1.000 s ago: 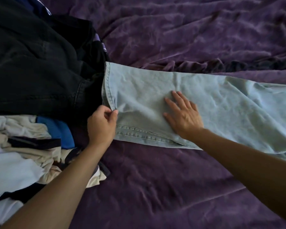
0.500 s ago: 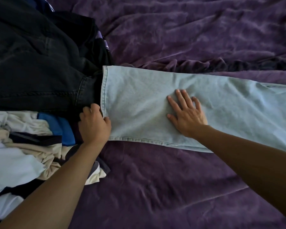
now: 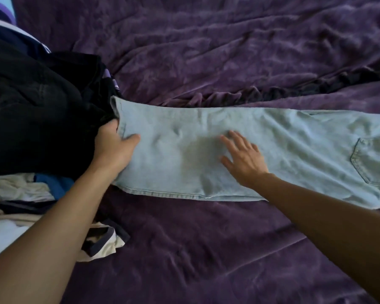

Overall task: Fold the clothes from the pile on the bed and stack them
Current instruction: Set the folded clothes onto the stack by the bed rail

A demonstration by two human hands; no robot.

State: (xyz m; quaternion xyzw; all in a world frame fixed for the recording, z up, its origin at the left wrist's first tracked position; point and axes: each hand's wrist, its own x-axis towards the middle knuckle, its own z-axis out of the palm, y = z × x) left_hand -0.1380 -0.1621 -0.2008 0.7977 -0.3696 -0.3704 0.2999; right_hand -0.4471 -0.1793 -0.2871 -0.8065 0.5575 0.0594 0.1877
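Light-blue jeans (image 3: 184, 154) lie flat across the purple bedspread (image 3: 206, 249), with the hem end against the clothes pile (image 3: 35, 119) at the left and the back pocket (image 3: 373, 161) near the right frame edge. The left hand (image 3: 114, 148) grips the hem, thumb on top, while the right hand (image 3: 244, 159) is spread with straight fingers over mid-leg; whether it touches is unclear. Wrinkled bedspread stretches wide before the near seam and beyond the far edge.

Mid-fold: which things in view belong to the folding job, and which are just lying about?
Job:
light blue jeans, spread flat
left hand, gripping their hem
right hand, fingers spread over the leg
pile of clothes, at left

Lying about:
purple bedspread, rumpled
striped fabric, top left corner, unclear what
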